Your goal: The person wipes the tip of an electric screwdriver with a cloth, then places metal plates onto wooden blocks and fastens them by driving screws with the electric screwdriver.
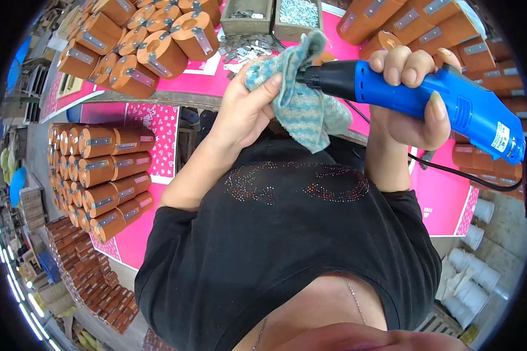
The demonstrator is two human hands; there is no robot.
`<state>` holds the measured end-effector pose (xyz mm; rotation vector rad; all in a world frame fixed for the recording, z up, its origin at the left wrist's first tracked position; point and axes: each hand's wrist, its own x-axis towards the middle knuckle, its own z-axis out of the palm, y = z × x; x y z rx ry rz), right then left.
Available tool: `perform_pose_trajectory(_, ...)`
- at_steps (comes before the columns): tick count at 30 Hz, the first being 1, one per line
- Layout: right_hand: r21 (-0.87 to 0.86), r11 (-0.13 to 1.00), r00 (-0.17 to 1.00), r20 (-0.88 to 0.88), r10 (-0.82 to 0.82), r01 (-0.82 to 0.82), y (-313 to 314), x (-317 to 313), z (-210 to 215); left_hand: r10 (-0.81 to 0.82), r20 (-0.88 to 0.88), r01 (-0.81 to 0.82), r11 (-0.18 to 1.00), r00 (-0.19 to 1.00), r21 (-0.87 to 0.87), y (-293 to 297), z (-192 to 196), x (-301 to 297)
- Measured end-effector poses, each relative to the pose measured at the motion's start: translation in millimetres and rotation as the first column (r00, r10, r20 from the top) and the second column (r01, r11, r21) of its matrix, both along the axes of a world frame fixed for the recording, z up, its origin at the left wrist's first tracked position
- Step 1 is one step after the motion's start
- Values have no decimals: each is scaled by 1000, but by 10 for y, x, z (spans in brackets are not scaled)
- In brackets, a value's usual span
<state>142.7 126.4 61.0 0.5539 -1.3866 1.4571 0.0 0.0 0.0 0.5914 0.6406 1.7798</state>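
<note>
My right hand (403, 65) is wrapped round a blue corded electric screwdriver (464, 102) with a black nose and ring. It lies nearly level, its tip pointing left into a folded teal-and-cream cloth (310, 114). The cloth is pinched in my left hand (253, 99), thumb on top, with one end hanging loose. Whether the cloth wraps the tip or something else is hidden. Just beyond it, part of an orange-brown piece (324, 57) shows. Several loose flat metal pieces (243, 50) lie on the pink table behind my left hand.
Orange-brown cylinders with metal plates (170, 54) stand at the back left; more (430, 23) are stacked at the back right and left side (102, 172). Two bins, one with metal plates (246, 24), one with small bluish pieces (298, 24), stand behind. A black cable (468, 180) hangs right.
</note>
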Motion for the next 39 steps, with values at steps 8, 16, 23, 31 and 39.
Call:
perform_pose_trajectory(8, -97, 993, 998, 9, 67, -66, 44, 222, -62, -39, -81, 33, 996, 996, -79, 36, -35, 95)
perform_pose_trajectory(16, -440, 878, 976, -180, 118, -188, 397, 612, 5, 38, 85, -26, 991, 996, -134, -64, -121, -135)
perform_pose_trajectory(23, -458, 875, 984, -149, 101, -159, 238, 448, -66, -148, 264, 179, 979, 953, -99, 108, 36, 103)
perform_pose_trajectory(31, -452, 890, 994, -104, 13, -59, 336, 537, -254, -285, 128, 302, 943, 950, -139, 194, 121, 248)
perform_pose_trajectory(39, -827, 561, 993, -87, -75, -31, 163, 370, -404, -167, -6, 166, 982, 986, -88, 93, 12, 155)
